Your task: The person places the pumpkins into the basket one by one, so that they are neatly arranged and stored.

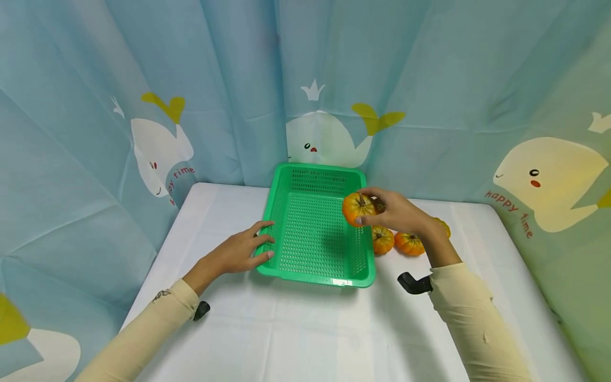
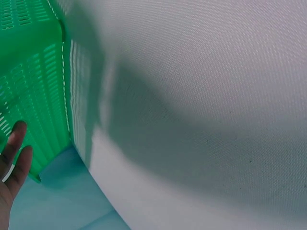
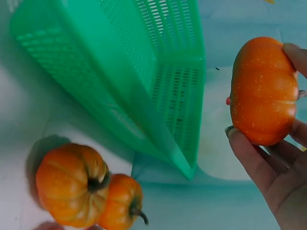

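A small orange pumpkin (image 1: 355, 208) is held in my right hand (image 1: 398, 212), above the right side of a green plastic basket (image 1: 315, 278). In the right wrist view the thumb and fingers grip this pumpkin (image 3: 264, 91) at its sides, off the table. My left hand (image 1: 243, 248) rests on the basket's left rim with its fingers spread and fairly straight. From the left wrist view, two fingers (image 2: 17, 165) show beside the basket wall (image 2: 38, 96). The basket floor shows no pumpkins in the head view.
Several more pumpkins lie on the white table right of the basket, among them one pumpkin (image 1: 382, 241) against its wall and another pumpkin (image 1: 409, 244) under my right wrist. A light blue curtain (image 1: 238, 79) with whale prints surrounds the table (image 1: 305, 339).
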